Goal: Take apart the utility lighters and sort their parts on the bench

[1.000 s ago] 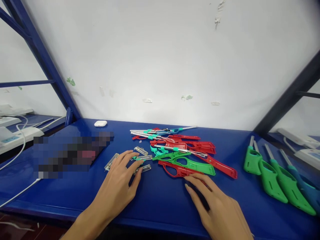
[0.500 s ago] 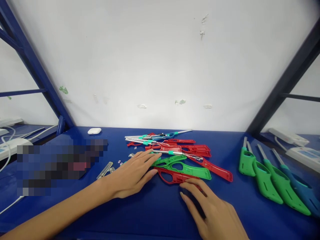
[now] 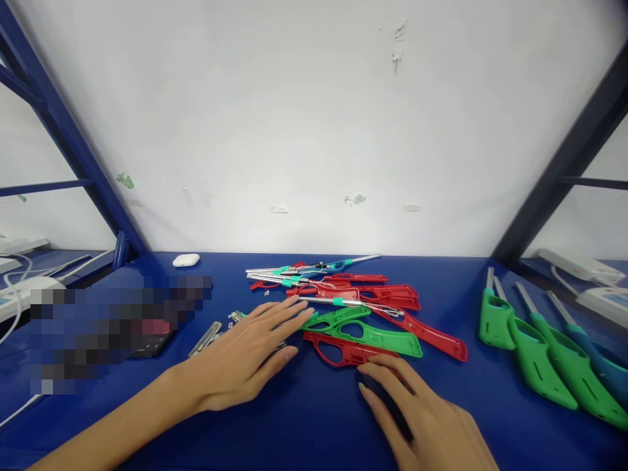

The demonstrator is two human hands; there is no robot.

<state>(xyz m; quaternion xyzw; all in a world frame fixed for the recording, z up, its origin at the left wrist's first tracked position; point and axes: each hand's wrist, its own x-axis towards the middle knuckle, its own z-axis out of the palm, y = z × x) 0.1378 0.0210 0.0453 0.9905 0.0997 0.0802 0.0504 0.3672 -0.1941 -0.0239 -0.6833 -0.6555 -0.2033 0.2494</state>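
- The left hand [image 3: 245, 353] was spread above the blue surface [image 3: 304, 418], its grip open, with no thing seen between thumb and fingers.
- Under and beside its fingers there lay small clear parts [image 3: 205, 339], which the hand covered partly.
- Its fingertips were near the end of a green casing half [image 3: 392, 341], placed at the middle of the surface.
- The right hand [image 3: 432, 412] was bent, thumb apart from the fingers; a dark shape showed in this gap, and one cannot tell whether its grip had hold of something.
- Its index finger was at the end of a red casing half [image 3: 358, 353], which lay just in front of the green one.
- Behind these, a metal tube [image 3: 314, 300] lay across other red pieces [image 3: 395, 296].
- At the right side stood apart, in a row, three green lighters [image 3: 544, 379] and a blue lighter [image 3: 617, 387].
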